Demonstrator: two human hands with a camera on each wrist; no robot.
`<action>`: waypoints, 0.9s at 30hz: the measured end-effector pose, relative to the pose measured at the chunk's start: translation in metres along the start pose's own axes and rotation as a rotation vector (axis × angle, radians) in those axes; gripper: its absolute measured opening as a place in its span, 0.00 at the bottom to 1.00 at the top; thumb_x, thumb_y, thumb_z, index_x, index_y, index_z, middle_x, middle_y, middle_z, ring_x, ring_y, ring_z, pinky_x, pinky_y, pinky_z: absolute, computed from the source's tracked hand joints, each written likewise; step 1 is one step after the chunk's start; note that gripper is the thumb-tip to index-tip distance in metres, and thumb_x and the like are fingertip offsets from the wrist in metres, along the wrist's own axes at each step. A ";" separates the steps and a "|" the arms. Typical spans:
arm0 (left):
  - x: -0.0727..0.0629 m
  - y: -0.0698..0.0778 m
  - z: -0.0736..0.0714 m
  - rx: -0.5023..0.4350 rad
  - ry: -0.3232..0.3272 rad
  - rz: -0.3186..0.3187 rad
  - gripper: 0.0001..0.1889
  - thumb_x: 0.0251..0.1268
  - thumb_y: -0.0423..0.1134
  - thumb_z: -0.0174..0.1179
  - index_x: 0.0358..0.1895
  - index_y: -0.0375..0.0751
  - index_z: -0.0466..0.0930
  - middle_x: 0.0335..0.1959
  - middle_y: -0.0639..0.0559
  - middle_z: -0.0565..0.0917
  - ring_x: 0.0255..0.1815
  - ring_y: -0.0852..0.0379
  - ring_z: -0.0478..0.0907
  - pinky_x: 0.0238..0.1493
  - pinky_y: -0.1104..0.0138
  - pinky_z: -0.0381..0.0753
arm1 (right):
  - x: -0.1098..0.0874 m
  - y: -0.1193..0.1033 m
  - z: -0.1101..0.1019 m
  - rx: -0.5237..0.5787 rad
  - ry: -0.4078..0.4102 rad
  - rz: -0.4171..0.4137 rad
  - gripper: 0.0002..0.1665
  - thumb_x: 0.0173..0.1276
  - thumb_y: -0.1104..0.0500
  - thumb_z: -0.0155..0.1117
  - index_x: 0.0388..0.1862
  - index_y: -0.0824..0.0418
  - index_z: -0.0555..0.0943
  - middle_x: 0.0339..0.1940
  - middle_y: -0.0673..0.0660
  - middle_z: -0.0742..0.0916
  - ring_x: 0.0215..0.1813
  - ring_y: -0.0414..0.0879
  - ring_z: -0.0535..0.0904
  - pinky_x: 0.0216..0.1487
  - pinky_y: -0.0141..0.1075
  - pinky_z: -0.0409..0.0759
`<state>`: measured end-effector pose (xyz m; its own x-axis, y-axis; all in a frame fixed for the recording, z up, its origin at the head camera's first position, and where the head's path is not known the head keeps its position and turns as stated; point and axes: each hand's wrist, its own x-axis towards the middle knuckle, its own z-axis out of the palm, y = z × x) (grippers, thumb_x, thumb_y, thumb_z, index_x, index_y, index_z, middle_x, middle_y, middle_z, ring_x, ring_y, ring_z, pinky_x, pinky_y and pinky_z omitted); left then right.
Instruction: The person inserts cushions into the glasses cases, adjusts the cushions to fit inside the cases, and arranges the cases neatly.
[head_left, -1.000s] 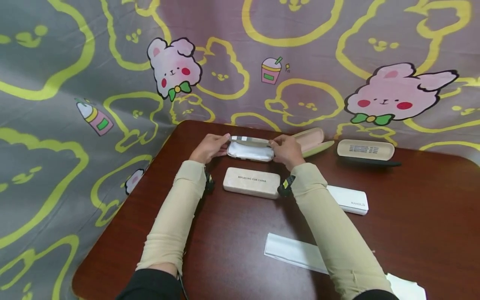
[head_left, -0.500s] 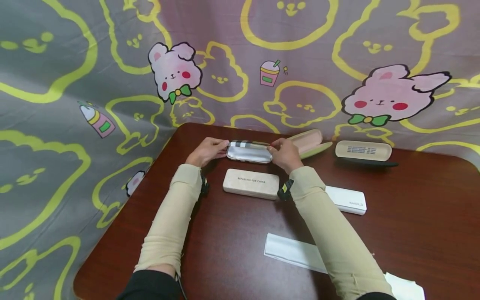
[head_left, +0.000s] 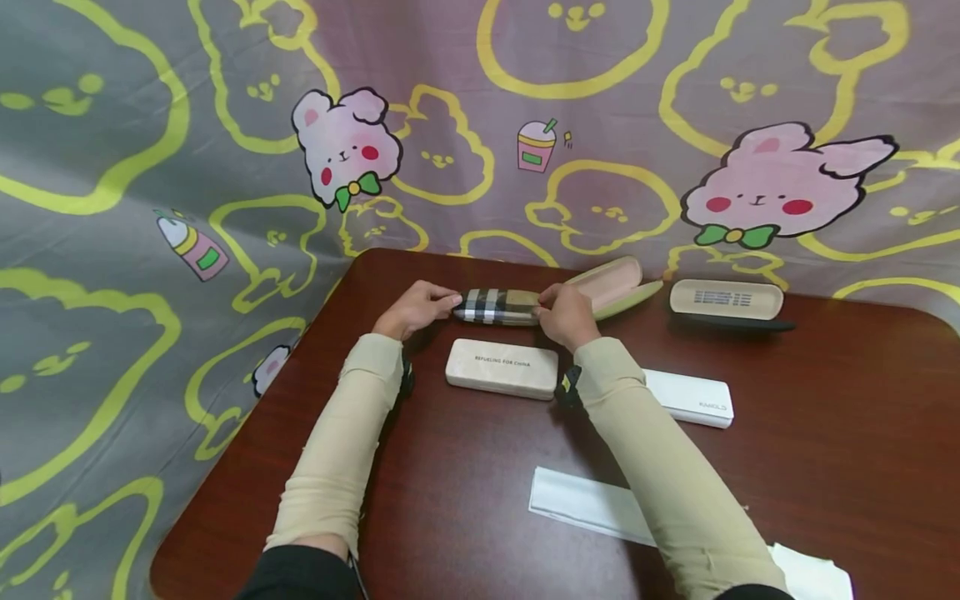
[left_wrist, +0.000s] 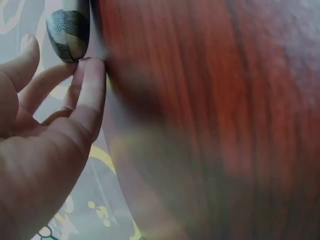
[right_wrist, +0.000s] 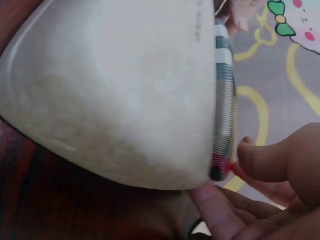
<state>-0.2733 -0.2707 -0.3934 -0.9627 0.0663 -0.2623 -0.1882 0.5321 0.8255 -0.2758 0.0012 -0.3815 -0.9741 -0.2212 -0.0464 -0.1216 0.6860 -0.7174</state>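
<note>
We see a plaid glasses case (head_left: 495, 306), closed, on the table (head_left: 450, 467) near its far edge, with a hand at either end. The left hand (head_left: 415, 310) has its fingers loosely extended, fingertips touching the case's left end and thumb apart from them. The right hand (head_left: 570, 317) is likewise partly open, fingertips touching the right end, gripping nothing firmly that we can make out. Just in front lies a beige case (head_left: 501, 368) with lettering. To the right we find an open green case (head_left: 611, 287), an open black case (head_left: 726, 300) and a white case (head_left: 690, 398).
</note>
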 end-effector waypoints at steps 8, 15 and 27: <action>-0.010 0.016 -0.005 0.166 0.065 0.017 0.28 0.76 0.49 0.57 0.71 0.35 0.71 0.68 0.40 0.74 0.64 0.42 0.73 0.64 0.50 0.72 | -0.013 -0.010 -0.032 -0.219 0.126 -0.164 0.15 0.70 0.64 0.57 0.51 0.67 0.82 0.45 0.65 0.87 0.44 0.63 0.83 0.44 0.56 0.81; -0.014 0.036 -0.004 0.244 0.149 0.105 0.28 0.74 0.48 0.61 0.69 0.35 0.73 0.69 0.41 0.73 0.72 0.44 0.65 0.66 0.50 0.69 | -0.011 0.036 -0.088 -0.558 0.188 -0.257 0.25 0.56 0.72 0.60 0.54 0.64 0.83 0.50 0.69 0.85 0.54 0.70 0.77 0.48 0.64 0.76; -0.018 0.092 0.060 0.307 0.075 0.338 0.22 0.70 0.46 0.66 0.61 0.40 0.82 0.59 0.47 0.82 0.64 0.50 0.74 0.58 0.59 0.75 | -0.017 0.067 -0.084 -0.773 0.040 -0.349 0.16 0.65 0.68 0.65 0.43 0.50 0.90 0.36 0.57 0.90 0.42 0.59 0.83 0.47 0.57 0.73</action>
<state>-0.2615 -0.1727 -0.3429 -0.9736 0.2243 0.0426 0.1945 0.7170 0.6694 -0.2837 0.1094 -0.3703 -0.8610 -0.4931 0.1245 -0.4979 0.8672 -0.0089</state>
